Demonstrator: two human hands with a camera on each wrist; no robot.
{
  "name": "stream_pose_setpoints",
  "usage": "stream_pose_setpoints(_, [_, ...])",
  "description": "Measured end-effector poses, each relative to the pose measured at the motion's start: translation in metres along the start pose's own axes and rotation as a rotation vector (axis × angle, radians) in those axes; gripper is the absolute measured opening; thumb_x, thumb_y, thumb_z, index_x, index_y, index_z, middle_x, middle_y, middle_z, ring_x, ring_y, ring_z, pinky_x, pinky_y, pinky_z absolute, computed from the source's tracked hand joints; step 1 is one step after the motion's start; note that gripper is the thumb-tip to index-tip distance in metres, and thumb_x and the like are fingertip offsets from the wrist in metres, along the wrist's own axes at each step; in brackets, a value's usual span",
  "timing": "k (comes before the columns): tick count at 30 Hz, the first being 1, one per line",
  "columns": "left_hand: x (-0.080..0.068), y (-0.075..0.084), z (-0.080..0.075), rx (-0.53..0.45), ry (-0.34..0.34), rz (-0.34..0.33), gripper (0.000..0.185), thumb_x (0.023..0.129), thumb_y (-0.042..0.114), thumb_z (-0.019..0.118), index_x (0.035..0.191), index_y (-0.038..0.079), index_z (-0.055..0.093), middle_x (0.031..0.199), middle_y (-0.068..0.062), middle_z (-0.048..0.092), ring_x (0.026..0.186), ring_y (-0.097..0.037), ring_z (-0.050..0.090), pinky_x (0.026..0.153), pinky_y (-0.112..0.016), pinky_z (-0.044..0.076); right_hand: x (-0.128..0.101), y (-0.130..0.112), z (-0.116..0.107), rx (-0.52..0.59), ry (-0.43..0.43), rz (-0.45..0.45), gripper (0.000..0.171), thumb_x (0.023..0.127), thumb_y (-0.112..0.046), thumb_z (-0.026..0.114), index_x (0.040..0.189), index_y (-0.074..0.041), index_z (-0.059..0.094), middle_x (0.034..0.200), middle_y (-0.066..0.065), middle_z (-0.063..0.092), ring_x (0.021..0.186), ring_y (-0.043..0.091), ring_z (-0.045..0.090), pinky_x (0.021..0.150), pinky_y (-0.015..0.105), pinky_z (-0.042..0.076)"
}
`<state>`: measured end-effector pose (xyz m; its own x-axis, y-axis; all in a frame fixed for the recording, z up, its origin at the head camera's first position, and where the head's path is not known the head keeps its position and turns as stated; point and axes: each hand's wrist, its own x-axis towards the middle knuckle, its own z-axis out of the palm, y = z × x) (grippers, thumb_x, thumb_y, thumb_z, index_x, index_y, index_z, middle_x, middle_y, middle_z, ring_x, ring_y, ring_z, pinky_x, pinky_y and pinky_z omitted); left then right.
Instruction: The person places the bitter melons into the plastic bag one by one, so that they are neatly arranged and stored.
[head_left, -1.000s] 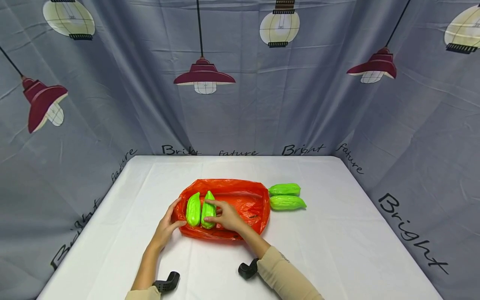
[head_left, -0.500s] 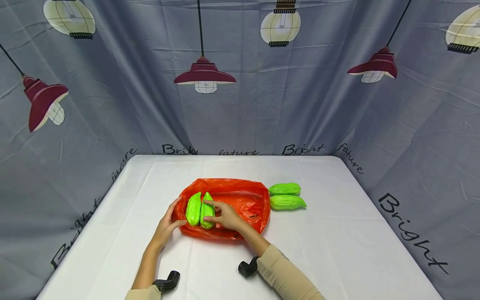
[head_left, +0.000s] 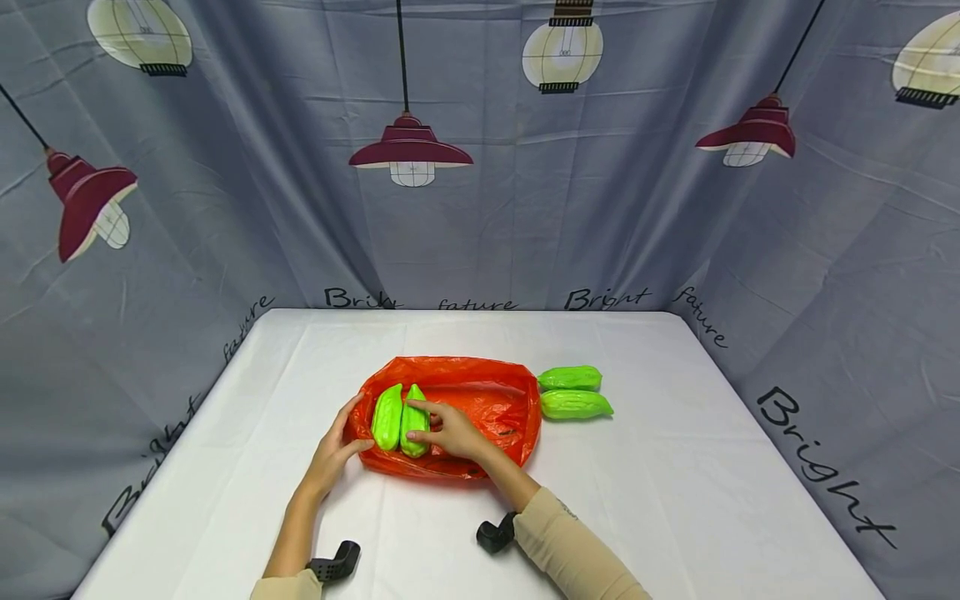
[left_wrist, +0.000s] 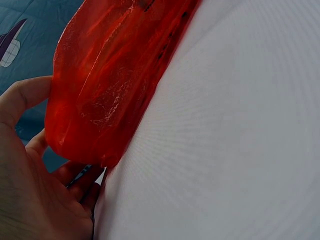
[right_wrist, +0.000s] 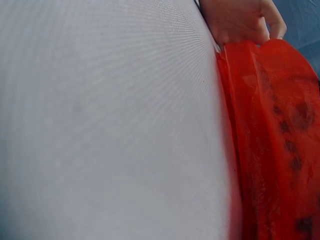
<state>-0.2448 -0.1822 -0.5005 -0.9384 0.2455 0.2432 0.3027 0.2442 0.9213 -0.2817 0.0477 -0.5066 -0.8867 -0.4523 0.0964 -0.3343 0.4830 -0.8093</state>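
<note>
At about nine o'clock of the orange plastic bag (head_left: 480, 400), the left hand (head_left: 335, 447) cups the bag's left end, thumb and fingers curled round the plastic. Just right of it, two green bitter gourds (head_left: 400, 419) lie side by side on the bag, pointing toward twelve. The right hand (head_left: 450, 429) rests on the right one of the pair, thumb and forefinger closed round it. At three o'clock, beyond the bag's far end, two more bitter gourds (head_left: 573, 392) lie on the white surface (head_left: 675, 500), just beside the plastic. The step in hand looks like settling the gourds at the bag; a next move would likely call for steadying the plastic while reaching right
</note>
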Motion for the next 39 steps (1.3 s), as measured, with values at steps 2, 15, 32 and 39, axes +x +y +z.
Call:
stream_pose_setpoints(2, [0.0,0.0,0.0,-0.005,-0.002,0.001,0.071,0.083,0.004,0.06,0.144,0.004,0.025,0.147,-0.022,0.023,0.133,-0.041,0.021,0.105,-0.058,0.014,0.0,0.0,0.0,-0.003,-0.004,0.001,0.057,0.083,-0.029,0.068,0.136,-0.017,0.049,0.111,0.012,0.061,0.092,0.017,0.06,0.069,0.022,0.048])
stream_pose_setpoints(15, [0.0,0.001,0.0,-0.006,-0.003,0.004,0.071,0.083,0.004,0.061,0.144,0.004,0.025,0.147,-0.022,0.023,0.133,-0.042,0.02,0.105,-0.058,0.014,-0.005,-0.003,-0.007,0.042,-0.011,0.008,0.058,0.085,-0.028,0.066,0.138,-0.017,0.046,0.126,0.015,0.055,0.1,0.025,0.06,0.074,0.025,0.05])
stream_pose_setpoints(32, [-0.001,0.001,-0.001,0.01,0.005,-0.015,0.071,0.083,0.005,0.061,0.144,0.005,0.025,0.147,-0.022,0.023,0.133,-0.042,0.02,0.104,-0.06,0.014,-0.025,-0.001,-0.055,0.084,-0.041,-0.145,0.055,0.086,-0.019,0.065,0.136,-0.007,0.045,0.131,0.013,0.049,0.109,0.036,0.052,0.089,0.047,0.045])
stream_pose_setpoints(39, [0.001,0.0,-0.002,0.009,0.0,-0.009,0.071,0.083,0.005,0.061,0.145,0.004,0.025,0.148,-0.022,0.023,0.133,-0.042,0.019,0.104,-0.06,0.012,-0.047,-0.023,-0.107,0.166,-0.04,-0.214,0.044,0.086,-0.004,0.063,0.127,0.004,0.05,0.116,0.021,0.058,0.105,0.037,0.054,0.086,0.048,0.046])
